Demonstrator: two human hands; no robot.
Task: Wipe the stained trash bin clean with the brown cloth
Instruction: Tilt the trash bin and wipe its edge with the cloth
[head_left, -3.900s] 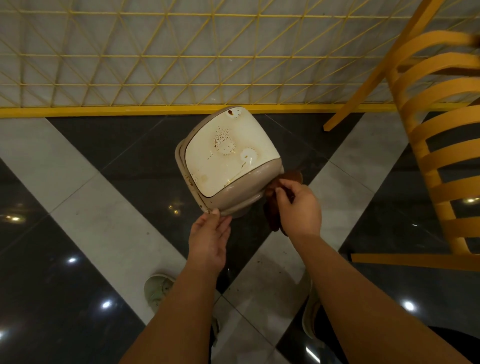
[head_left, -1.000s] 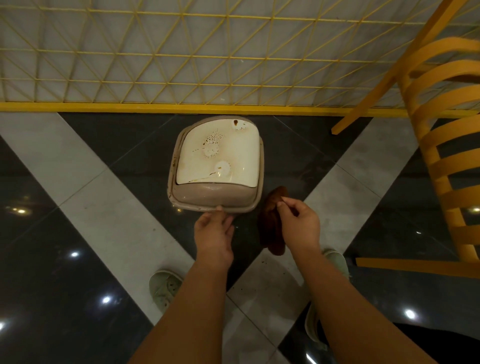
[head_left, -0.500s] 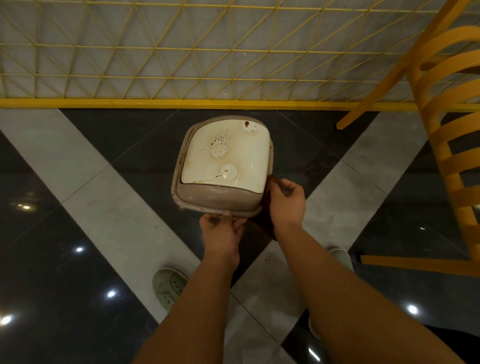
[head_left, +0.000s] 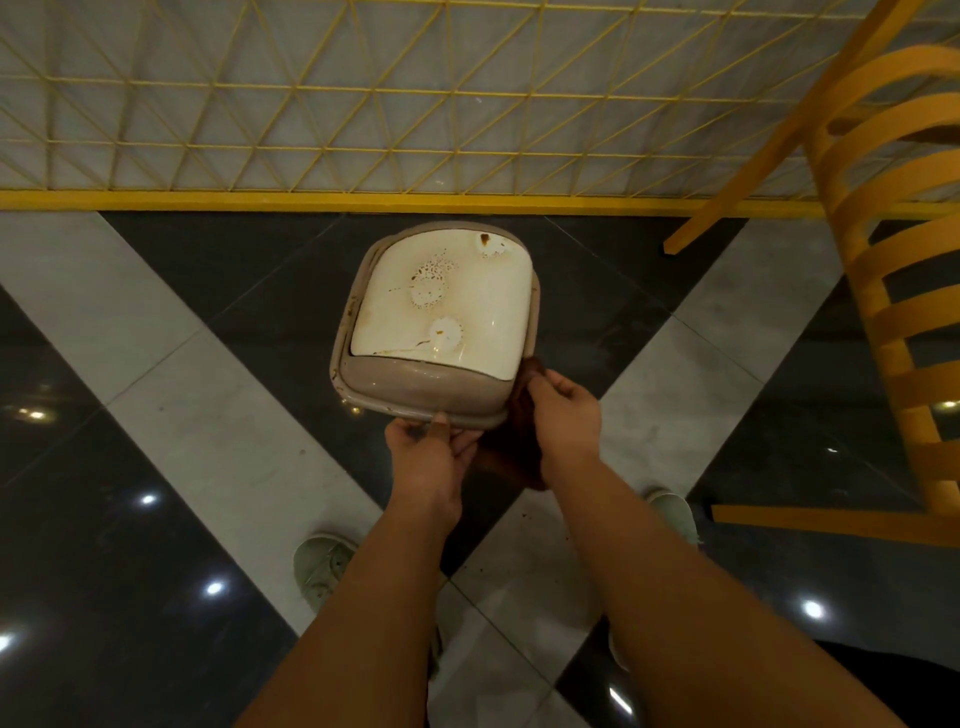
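Note:
The beige trash bin (head_left: 395, 387) stands on the floor below me, its cream swing lid (head_left: 483, 306) marked with brown and white stain rings. My left hand (head_left: 428, 449) grips the bin's near rim, thumb on top. My right hand (head_left: 563, 413) holds the brown cloth (head_left: 519, 447) against the bin's near right corner. The cloth hangs down dark between my two wrists, and my right hand covers its upper part.
A yellow wooden chair (head_left: 883, 291) stands to the right, one leg angling toward the bin. A yellow wire grid fence (head_left: 363, 104) with a yellow base rail runs behind the bin. My two pale shoes (head_left: 322, 566) stand on the black and grey tiled floor.
My right hand brought the cloth in from the floor side up against the bin's right corner. The left hand tightened on the near rim, and the bin has turned a little.

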